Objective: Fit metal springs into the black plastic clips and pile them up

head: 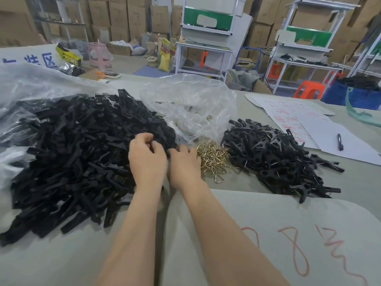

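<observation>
A big heap of loose black plastic clip halves (72,153) spreads over the left of the table. Gold metal springs (214,157) lie in a small pile at the centre, spilling from a clear plastic bag (189,108). A pile of assembled black clips with springs (274,157) sits to the right. My left hand (147,159) has its fingers curled at the edge of the loose heap, around black clip pieces. My right hand (184,164) lies beside it with fingers bent at the heap's edge, next to the springs; whatever it holds is hidden.
White paper sheets with red writing (292,112) and a black pen (339,142) lie at the right. A large clear bag (31,79) lies behind the loose heap. Grey table covering (268,244) with red marks is in front. Workbenches, orange stools and cartons stand beyond.
</observation>
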Tool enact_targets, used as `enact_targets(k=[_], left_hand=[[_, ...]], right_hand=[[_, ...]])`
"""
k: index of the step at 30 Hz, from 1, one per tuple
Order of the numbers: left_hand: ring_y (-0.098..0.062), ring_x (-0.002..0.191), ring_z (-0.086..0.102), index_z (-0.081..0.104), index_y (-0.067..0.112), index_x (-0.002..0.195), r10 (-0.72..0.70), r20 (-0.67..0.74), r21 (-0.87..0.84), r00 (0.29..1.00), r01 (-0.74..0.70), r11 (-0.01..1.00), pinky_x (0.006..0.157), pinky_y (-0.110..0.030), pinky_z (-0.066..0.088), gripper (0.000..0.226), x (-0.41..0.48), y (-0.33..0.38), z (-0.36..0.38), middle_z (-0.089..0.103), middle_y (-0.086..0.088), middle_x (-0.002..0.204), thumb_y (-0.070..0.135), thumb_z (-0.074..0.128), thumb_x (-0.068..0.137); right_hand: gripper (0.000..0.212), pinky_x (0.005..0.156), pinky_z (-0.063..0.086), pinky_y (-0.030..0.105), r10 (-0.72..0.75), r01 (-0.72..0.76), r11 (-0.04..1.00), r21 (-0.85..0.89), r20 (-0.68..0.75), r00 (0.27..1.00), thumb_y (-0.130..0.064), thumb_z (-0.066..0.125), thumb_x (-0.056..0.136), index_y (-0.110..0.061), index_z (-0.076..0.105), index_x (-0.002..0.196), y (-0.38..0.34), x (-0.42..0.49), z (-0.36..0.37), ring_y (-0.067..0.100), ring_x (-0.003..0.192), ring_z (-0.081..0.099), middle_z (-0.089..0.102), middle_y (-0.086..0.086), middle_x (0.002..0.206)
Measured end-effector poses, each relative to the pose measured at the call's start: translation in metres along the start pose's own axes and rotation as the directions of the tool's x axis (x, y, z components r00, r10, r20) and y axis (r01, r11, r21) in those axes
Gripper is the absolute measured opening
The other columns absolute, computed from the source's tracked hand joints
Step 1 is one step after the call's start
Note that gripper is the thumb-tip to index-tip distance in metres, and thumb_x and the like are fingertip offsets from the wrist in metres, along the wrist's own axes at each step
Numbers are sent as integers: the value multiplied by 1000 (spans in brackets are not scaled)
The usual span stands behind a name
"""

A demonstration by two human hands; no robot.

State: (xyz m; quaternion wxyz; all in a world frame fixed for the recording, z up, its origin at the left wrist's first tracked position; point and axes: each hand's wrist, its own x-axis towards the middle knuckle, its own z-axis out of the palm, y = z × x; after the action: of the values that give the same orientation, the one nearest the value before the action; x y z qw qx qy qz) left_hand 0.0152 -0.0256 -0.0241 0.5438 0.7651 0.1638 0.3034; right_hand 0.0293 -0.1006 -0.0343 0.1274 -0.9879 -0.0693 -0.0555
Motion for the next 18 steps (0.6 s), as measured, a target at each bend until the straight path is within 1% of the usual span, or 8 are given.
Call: enact_targets(k=[1,3,6,8,11,12,15,18], left_hand=[[-26,109,51,60,10,116,69,69,206,995,-82,975,90,-29,37,28,-1,-5,2,59,-10,119,10,47,92],[-32,119,42,57,10,124,58,216,481,975,-158,862,96,-38,35,34,-3,-10,3,56,-11,127,11,46,91],[-32,123,38,55,14,123,3,358,676,934,-262,689,104,-38,28,33,-7,-16,7,56,-8,128,13,45,91],[-31,125,36,54,21,125,-12,391,717,920,-296,631,108,-39,21,33,-9,-18,11,53,-5,131,17,42,94],[-28,124,35,60,26,118,-33,377,738,926,-279,615,106,-42,20,30,-10,-18,16,52,0,128,18,43,95],[-27,123,35,62,26,115,-28,366,735,930,-271,622,104,-42,21,28,-10,-17,16,53,1,126,19,44,95],[-26,118,40,64,27,110,22,315,688,949,-244,683,97,-41,25,24,-10,-14,16,59,1,116,22,47,95],[-28,108,51,64,22,103,82,229,542,970,-197,817,93,-40,36,16,-8,-9,11,63,-2,108,26,52,93]], right_hand=[[35,102,31,42,35,-35,999,-23,-21,999,-13,44,94,-14,49,129,0,1,1,34,128,32,38,10,140],[30,101,30,41,89,-89,996,4,-72,993,-15,40,97,-11,53,123,3,3,1,33,126,33,39,12,138],[28,98,31,39,138,-130,989,72,-122,983,-11,41,96,-13,59,117,10,5,0,32,121,38,45,10,133],[25,95,34,37,159,-131,978,160,-182,970,-14,44,96,-15,60,115,19,5,-3,29,117,44,53,8,124],[22,95,39,38,154,-87,951,296,-213,965,-17,47,97,-13,60,114,32,6,-9,28,112,51,60,8,117],[23,96,39,38,133,-81,960,269,-180,975,-22,48,97,-15,60,116,36,6,-10,28,114,50,59,8,119],[32,99,31,40,95,-92,993,68,-47,994,-37,54,93,-23,57,122,37,5,-7,29,121,41,53,6,128],[28,96,30,40,120,-115,992,57,-106,987,-30,55,92,-21,57,118,32,8,-1,28,120,43,57,6,124]])
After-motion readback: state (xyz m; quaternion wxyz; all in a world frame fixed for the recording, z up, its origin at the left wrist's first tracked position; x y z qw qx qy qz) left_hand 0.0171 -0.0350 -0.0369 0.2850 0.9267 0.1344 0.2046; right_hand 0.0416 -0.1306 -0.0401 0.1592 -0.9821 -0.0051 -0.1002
